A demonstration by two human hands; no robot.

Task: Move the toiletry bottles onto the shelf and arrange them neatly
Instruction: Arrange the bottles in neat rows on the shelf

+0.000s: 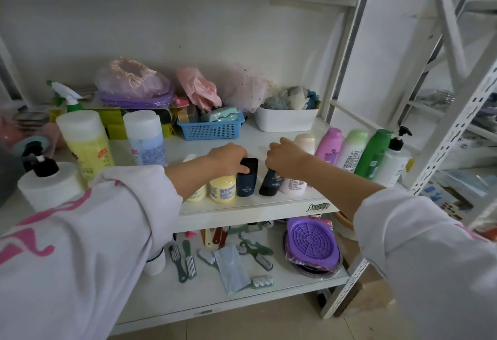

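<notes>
So the two dark navy tubes are right at the front edge of the white shelf (242, 213), standing on their caps. The left hand (228, 159) has its thumb and fingers curled round the top of the upright navy tube (246, 178), holding it straight, and that one sits just beside a small yellow bottle (222, 188) with another pale yellow bottle (197, 195) next to it, partly hidden behind the left forearm. The right hand (285, 158) is pinching the top of the second navy tube (270, 185), which is tilted, its upper end leaning right under the fingers. A white bottle (294, 185) stands right behind it, touching or close to it, hard to say. Further right there's a row along the shelf: a cream bottle (305, 143), a pink bottle (330, 146), a white bottle with a light green cap (352, 151), a green bottle (375, 152) and a white pump bottle (394, 162), all close together. Off to the left are a big yellow bottle (86, 143), a big blue bottle (146, 142) and a large white pump bottle (49, 186). At the back sit a blue basket (211, 131) and a white tub (286, 121) with bath puffs in it. The lower shelf has scrub brushes (188, 261) and a purple tray (312, 242).
</notes>
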